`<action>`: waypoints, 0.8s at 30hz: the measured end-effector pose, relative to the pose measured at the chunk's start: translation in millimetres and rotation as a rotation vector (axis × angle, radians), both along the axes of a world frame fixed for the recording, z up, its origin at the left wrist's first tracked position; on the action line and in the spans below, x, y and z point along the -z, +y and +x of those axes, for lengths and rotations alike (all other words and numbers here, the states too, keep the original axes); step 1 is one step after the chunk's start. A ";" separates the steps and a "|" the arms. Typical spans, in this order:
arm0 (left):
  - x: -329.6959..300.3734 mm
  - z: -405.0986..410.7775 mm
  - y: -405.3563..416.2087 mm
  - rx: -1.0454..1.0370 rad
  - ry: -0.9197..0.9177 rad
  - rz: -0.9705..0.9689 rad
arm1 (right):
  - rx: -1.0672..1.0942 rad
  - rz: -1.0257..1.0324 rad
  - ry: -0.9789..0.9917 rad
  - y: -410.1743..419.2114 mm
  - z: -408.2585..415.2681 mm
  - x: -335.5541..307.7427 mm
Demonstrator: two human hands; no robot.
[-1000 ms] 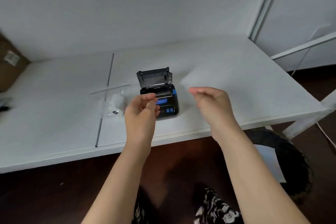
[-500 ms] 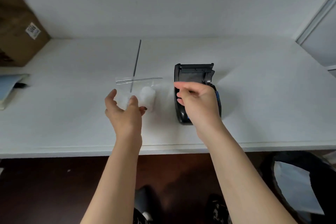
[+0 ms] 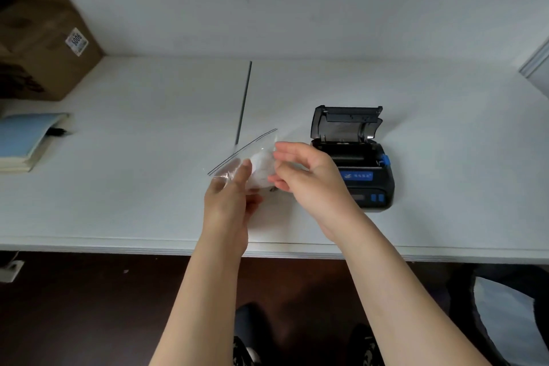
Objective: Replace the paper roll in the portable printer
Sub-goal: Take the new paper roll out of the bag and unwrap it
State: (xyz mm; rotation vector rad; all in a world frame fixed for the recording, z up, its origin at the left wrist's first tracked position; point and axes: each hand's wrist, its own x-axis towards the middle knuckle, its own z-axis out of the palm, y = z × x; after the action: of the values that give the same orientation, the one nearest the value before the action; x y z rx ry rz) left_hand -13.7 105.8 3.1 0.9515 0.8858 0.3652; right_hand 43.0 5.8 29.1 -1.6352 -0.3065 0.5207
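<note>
A black portable printer (image 3: 361, 175) with blue buttons sits on the white table (image 3: 133, 172), its lid standing open at the back. Left of it, a clear zip bag (image 3: 237, 159) holds a white paper roll (image 3: 261, 168). My left hand (image 3: 230, 202) grips the bag from below and lifts it off the table. My right hand (image 3: 306, 178) pinches the bag's right side at the roll, between the bag and the printer. The printer's paper bay looks dark; I cannot tell whether anything is inside.
A brown cardboard box (image 3: 38, 38) stands at the back left by the wall. A blue notebook (image 3: 25, 140) with a pen lies at the left edge. A dark seam (image 3: 244, 101) runs across the table. A black bin (image 3: 505, 315) stands on the floor at the right.
The view swung left. My left hand reached the bag and picked it up. My right hand moved off the printer to the bag's right side.
</note>
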 end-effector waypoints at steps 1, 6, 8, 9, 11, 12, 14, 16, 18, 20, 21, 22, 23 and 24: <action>-3.5 -2.0 0.8 0.005 0.008 0.019 | 0.001 0.000 0.006 0.5 -0.3 0.3; -13.6 -4.6 3.6 -0.014 0.027 0.363 | 0.021 -0.020 -0.015 -1.4 0.1 0.9; -19.9 -5.4 2.5 0.010 -0.021 0.379 | 0.029 -0.012 -0.001 -2.6 0.8 1.5; -21.1 -4.9 2.7 0.032 -0.049 0.334 | 0.033 -0.011 0.002 -3.3 1.7 2.6; -23.4 -2.5 2.4 0.051 -0.072 0.210 | 0.034 -0.025 -0.006 -5.0 3.0 4.0; -23.0 -1.4 2.9 0.036 -0.064 0.163 | 0.029 -0.030 -0.012 -6.1 3.4 4.1; -21.0 0.3 1.2 0.034 -0.007 0.158 | 0.015 -0.030 -0.023 -8.7 3.7 4.3; -18.5 0.9 -1.8 0.111 0.019 0.187 | -0.010 -0.042 -0.036 -11.0 3.7 3.9; -17.6 0.8 -3.9 0.178 0.002 0.205 | -0.021 -0.057 -0.054 -12.5 3.5 3.5; -17.7 0.2 -5.1 0.154 0.016 0.211 | -0.027 -0.053 -0.064 -12.9 3.5 3.1; -18.2 0.0 -5.6 0.131 0.023 0.207 | -0.030 -0.033 -0.059 -12.6 3.7 2.4; -19.4 -0.3 -6.4 0.105 0.008 0.196 | -0.031 -0.006 -0.049 -12.3 3.5 1.4; -22.1 -0.5 -7.4 0.077 -0.035 0.183 | -0.026 0.019 -0.045 -11.5 3.2 0.6; -24.7 -0.8 -7.6 0.054 -0.091 0.183 | -0.011 0.041 -0.053 -10.7 3.0 0.0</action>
State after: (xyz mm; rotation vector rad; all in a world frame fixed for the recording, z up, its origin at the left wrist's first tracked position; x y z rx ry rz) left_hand -14.6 98.2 27.8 1.1166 0.7515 0.4458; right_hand 46.0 -4.9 29.1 -1.6103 -0.3630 0.4768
